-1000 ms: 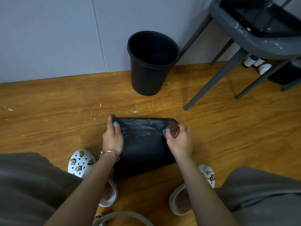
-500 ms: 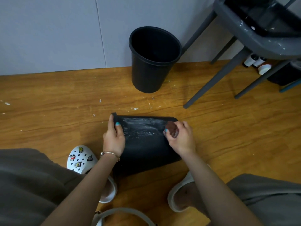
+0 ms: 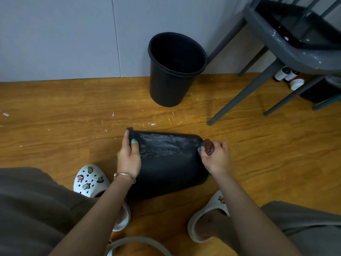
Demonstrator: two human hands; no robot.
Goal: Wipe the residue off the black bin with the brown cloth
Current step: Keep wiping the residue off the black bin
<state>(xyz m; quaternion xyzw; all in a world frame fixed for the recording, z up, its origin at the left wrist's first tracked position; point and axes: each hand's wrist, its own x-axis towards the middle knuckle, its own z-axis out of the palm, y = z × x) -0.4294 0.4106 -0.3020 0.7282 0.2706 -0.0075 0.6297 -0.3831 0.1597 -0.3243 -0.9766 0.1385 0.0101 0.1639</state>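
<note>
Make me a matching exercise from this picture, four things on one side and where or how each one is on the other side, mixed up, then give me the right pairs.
Things:
1. lying bin
2. upright bin
3. brown cloth
4. grey chair

States:
A. stands by the wall, open end up
B. bunched in the right hand at the bin's base end
C. on its side on the floor, white smears on top, left hand at its rim
D. stands at upper right, white specks on the seat

Pairs: 1-C, 2-A, 3-B, 4-D
</note>
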